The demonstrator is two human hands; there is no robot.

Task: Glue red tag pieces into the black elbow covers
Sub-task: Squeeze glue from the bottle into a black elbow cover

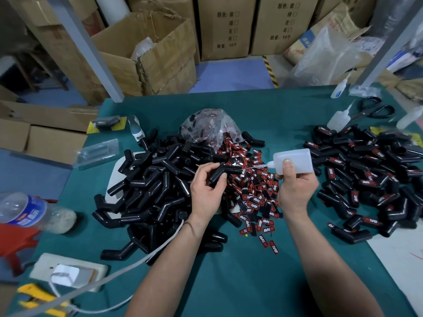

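Note:
My left hand (207,188) holds one black elbow cover (223,171) above the table's middle. My right hand (295,186) grips a white glue bottle (293,161) lying sideways, with its thin nozzle pointing left and its tip at the held cover. Under both hands lies a heap of red tag pieces (254,193) printed TAPER. To the left is a big pile of plain black elbow covers (151,186). On the right lies a pile of covers with red tags on them (370,179).
A clear bag of tags (209,125) sits behind the heap. Spare glue bottles (338,117) and black scissors (375,109) lie at the far right. A water bottle (29,212), a power strip (68,269) with a white cable, and a yellow tool (36,296) are at the left. Cardboard boxes (151,53) stand behind the green table (240,271).

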